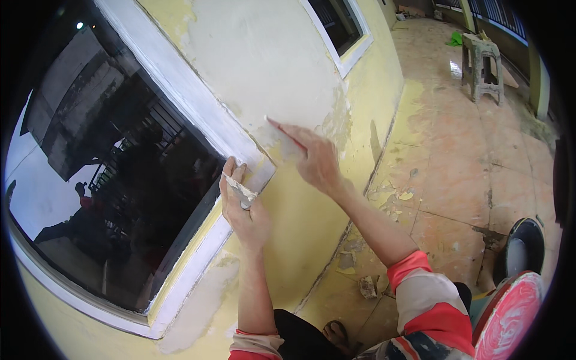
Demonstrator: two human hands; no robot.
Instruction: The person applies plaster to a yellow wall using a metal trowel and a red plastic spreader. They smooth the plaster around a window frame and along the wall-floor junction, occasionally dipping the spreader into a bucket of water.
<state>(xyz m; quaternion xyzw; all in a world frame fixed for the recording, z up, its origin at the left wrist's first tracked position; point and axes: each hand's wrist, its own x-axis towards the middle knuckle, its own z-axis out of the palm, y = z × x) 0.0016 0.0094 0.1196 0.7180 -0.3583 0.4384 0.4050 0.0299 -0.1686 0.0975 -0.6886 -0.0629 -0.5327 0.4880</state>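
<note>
My left hand (247, 219) is at the lower right corner of the white window frame (198, 114), its fingertips against the frame. Between its thumb and fingers is a small flat scraper (242, 192) smeared with whitish putty. Further right, my right hand (318, 162) grips a thin flat putty knife (285, 133), seen nearly edge-on and slightly blurred, close to the wall. Its front end points up and left over a large smooth patch of pale grey putty (270, 66) on the yellow wall (288, 222). Most of that tool's body is hidden by the fingers.
Dark glass (150, 198) fills the window at left. Paint flakes (405, 195) and a broken chunk (368, 287) litter the tiled floor along the wall. A black basin (523, 249) and a pink-smeared round lid (510, 318) are at lower right. A stained stool (482, 69) stands farther off.
</note>
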